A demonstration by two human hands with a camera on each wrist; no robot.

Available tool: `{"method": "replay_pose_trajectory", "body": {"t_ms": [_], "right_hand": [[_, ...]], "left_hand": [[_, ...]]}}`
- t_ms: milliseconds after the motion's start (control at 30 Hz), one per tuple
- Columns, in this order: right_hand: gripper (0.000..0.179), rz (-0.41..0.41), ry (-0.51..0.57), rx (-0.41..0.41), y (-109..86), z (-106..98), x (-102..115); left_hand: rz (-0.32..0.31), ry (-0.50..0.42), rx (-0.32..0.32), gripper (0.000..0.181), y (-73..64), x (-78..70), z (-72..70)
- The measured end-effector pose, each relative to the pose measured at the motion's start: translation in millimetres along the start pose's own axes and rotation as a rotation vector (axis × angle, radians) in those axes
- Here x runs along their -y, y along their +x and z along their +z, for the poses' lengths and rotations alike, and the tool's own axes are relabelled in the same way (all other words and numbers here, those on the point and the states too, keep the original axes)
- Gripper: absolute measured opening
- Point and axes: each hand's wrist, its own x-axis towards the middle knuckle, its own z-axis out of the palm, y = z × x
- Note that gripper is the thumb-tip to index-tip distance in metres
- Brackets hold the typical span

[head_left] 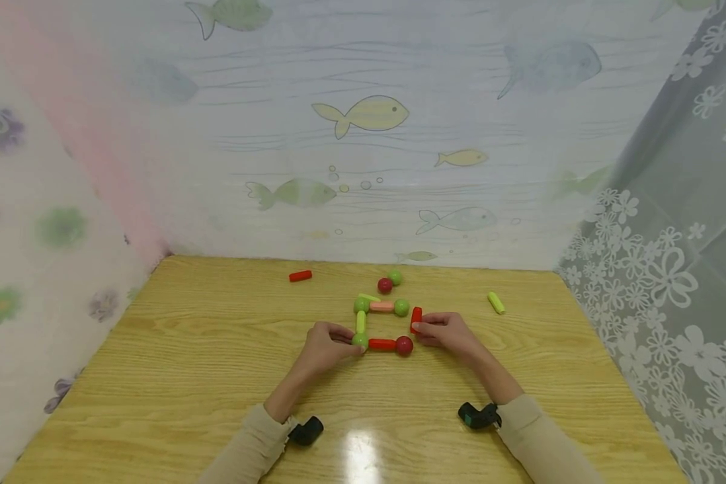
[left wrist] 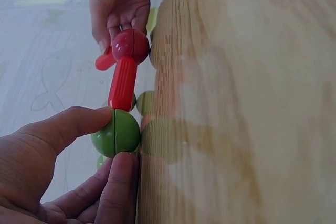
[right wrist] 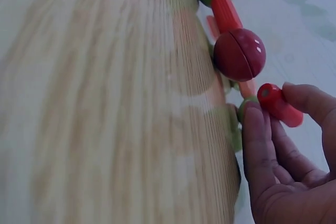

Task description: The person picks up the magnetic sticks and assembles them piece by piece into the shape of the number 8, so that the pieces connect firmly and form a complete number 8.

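On the table lies a three-sided frame of balls and sticks, its right side unbridged. My left hand [head_left: 327, 349] pinches the green ball [left wrist: 116, 132] at its near left corner between thumb and fingers. From that ball a red stick [head_left: 382, 344] runs to a dark red ball [head_left: 404, 346], and a yellow-green stick [head_left: 361, 323] runs to the far left green ball [head_left: 361, 305]. A pale orange stick [head_left: 382, 306] joins that one to another green ball [head_left: 402, 308]. Between thumb and fingers my right hand [head_left: 450, 334] holds a loose red stick [right wrist: 281, 104], just right of the frame.
Behind the frame sit a loose red ball [head_left: 384, 286] and a green ball [head_left: 395, 277], side by side. A yellow-green stick [head_left: 369, 298] lies by the far left corner. Farther out are a red stick [head_left: 300, 275] and a yellow-green stick [head_left: 496, 302]. Printed curtains border the table [head_left: 218, 302].
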Motion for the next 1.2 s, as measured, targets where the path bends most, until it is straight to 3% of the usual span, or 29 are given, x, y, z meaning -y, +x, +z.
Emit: {"method": "replay_pose_trajectory", "body": {"t_ms": [333,633,1200], "right_hand": [[0.044,0.016,-0.035,-0.011,7.8,5.6,2.9],[0.038,0.024,-0.096,0.026,8.2,12.7,11.7],[0.032,0.065,-0.169,-0.014,15.1,15.5,9.4]], "left_hand": [[0.003,0.005,0.004,0.032,-1.1,-0.9,0.2],[0.0,0.004,-0.016,0.032,-1.2,-3.0,0.7],[-0.008,-0.004,-0.013,0.032,-2.9,-4.9,1.5]]}}
